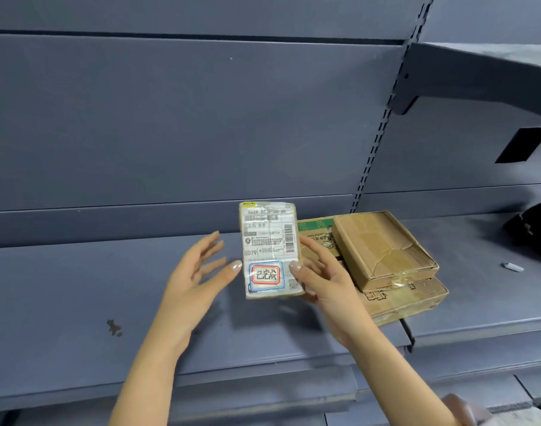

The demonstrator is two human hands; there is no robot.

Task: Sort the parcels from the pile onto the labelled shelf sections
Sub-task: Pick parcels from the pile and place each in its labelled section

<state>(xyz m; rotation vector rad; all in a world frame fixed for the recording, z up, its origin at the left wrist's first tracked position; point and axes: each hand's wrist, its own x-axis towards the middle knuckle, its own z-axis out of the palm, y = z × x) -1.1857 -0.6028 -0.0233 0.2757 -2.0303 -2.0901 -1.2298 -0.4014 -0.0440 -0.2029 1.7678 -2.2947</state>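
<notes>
A small flat cardboard parcel (270,250) with a white shipping label and a red-and-blue stamp is held upright over the grey-blue shelf (78,287). My right hand (321,278) grips its right edge, thumb on the label and fingers behind. To the parcel's left, my left hand (195,272) is spread with straight fingers, its thumb tip close to the left edge. Just right of the held parcel, two brown cardboard parcels (383,250) lie stacked on the shelf, the smaller one on top.
A slotted upright (376,142) divides the shelf bays. An upper shelf bracket (478,75) juts out at top right. A black-and-green item (536,224) lies at the far right, with a small grey object (512,267) nearby. A dark scuff (114,328) marks the shelf's left part.
</notes>
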